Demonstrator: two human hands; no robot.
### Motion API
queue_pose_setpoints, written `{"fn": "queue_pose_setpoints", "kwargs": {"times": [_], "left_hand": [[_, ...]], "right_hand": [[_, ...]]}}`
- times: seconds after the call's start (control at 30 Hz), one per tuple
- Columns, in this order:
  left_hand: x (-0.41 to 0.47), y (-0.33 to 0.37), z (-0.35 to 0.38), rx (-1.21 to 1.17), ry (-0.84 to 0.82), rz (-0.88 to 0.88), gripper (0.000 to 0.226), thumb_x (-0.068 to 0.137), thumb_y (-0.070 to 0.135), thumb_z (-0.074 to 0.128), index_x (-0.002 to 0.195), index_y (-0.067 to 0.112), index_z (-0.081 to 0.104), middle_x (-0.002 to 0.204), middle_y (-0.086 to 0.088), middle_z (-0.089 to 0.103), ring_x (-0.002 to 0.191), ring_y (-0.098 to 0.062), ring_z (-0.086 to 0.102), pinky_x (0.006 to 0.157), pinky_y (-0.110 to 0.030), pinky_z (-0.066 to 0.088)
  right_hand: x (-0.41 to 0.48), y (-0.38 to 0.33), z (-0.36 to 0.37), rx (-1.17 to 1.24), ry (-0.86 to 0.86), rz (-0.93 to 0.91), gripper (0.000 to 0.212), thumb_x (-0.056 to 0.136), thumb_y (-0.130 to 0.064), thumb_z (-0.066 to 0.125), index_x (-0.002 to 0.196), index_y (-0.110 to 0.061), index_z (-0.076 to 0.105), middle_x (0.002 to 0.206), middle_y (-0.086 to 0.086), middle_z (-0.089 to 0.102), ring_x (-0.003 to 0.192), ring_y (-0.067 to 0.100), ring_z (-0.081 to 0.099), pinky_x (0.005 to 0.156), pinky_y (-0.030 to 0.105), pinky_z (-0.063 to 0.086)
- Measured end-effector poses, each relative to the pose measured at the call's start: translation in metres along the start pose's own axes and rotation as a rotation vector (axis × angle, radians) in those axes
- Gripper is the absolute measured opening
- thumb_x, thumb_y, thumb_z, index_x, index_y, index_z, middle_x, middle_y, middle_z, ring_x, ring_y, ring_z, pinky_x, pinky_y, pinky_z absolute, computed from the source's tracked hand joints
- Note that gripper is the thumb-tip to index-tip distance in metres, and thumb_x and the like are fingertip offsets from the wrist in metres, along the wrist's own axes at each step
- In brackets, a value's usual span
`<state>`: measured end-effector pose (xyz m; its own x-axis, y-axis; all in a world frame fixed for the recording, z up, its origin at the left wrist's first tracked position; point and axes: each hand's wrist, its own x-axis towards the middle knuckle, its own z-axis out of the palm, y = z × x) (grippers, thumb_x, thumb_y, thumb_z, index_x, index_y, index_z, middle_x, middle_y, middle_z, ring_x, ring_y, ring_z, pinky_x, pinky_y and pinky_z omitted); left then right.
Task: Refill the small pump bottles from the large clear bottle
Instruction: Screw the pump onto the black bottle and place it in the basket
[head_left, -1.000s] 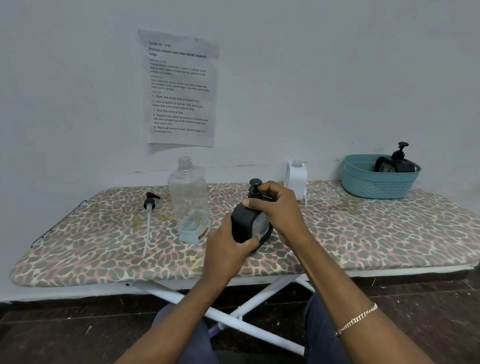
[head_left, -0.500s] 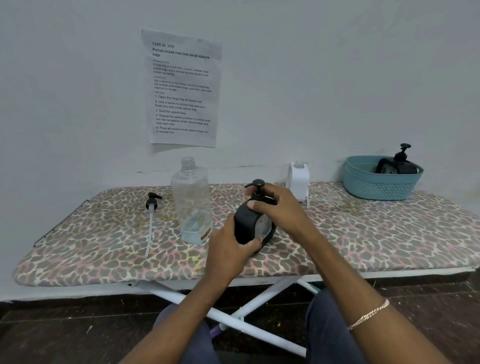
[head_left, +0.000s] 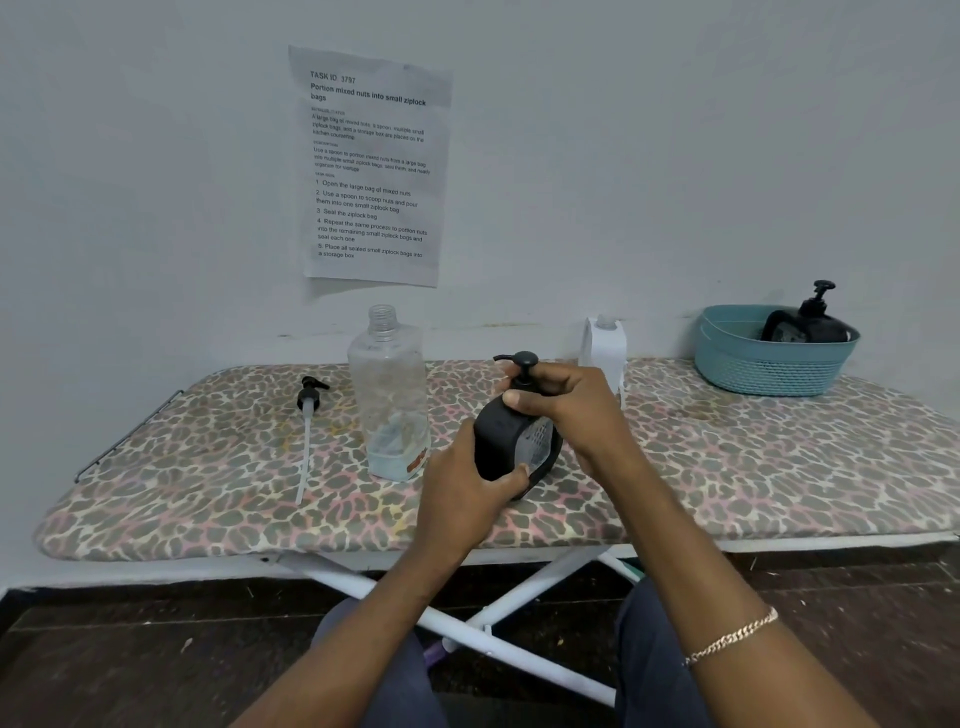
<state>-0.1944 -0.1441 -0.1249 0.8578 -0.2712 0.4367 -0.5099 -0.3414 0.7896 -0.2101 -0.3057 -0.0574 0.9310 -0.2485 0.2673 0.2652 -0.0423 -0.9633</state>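
Note:
A small black pump bottle (head_left: 506, 441) stands on the leopard-print board (head_left: 727, 467) at its middle. My left hand (head_left: 462, 493) grips its lower body from the near side. My right hand (head_left: 571, 410) is closed around the neck just under the black pump head (head_left: 519, 361). To the left stands the large clear bottle (head_left: 389, 395), uncapped, with a little pale liquid at its bottom. Its loose pump with a long white tube (head_left: 307, 431) lies flat further left. A second black pump bottle (head_left: 808, 322) leans inside the teal basket (head_left: 769, 369).
A small white bottle (head_left: 605, 348) stands against the wall behind my right hand. The teal basket sits at the board's far right. A printed sheet (head_left: 371, 166) hangs on the wall. White board legs (head_left: 519, 597) cross below, above a dark floor.
The pump head has turned so its spout now points left, with my right hand shifting around the neck. The bottle stands more upright than a second ago.

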Motion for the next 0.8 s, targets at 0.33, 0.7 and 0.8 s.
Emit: {"fn": "queue_pose_setpoints", "kwargs": {"times": [0.33,0.7,0.8], "left_hand": [[0.0,-0.002,0.001,-0.009,-0.003,-0.016,0.051,0.082,0.036,0.085,0.126,0.028,0.061,0.096,0.01,0.074,0.083,-0.005,0.071,0.074,-0.041,0.06],[0.0,-0.001,0.002,0.006,0.0,0.009,0.048,0.082,0.035,0.085,0.123,0.029,0.061,0.089,0.006,0.074,0.079,-0.012,0.071,0.071,-0.043,0.059],[-0.001,0.001,0.001,0.005,-0.001,0.01,0.051,0.082,0.035,0.084,0.127,0.029,0.061,0.089,0.009,0.074,0.079,-0.007,0.071,0.072,-0.037,0.059]], "right_hand": [[-0.02,0.008,0.037,-0.116,0.384,-0.072,0.039,0.086,-0.017,0.084,0.123,-0.014,0.076,0.112,-0.006,0.078,0.104,0.004,0.072,0.098,0.028,0.058],[-0.025,0.003,0.026,-0.225,0.36,-0.113,0.029,0.08,-0.027,0.089,0.099,-0.022,0.068,0.098,-0.007,0.074,0.095,0.007,0.07,0.088,0.033,0.059],[-0.02,0.001,0.018,-0.251,0.258,-0.106,0.03,0.08,-0.028,0.089,0.1,-0.022,0.067,0.1,-0.008,0.074,0.098,0.005,0.07,0.088,0.03,0.058]]}}
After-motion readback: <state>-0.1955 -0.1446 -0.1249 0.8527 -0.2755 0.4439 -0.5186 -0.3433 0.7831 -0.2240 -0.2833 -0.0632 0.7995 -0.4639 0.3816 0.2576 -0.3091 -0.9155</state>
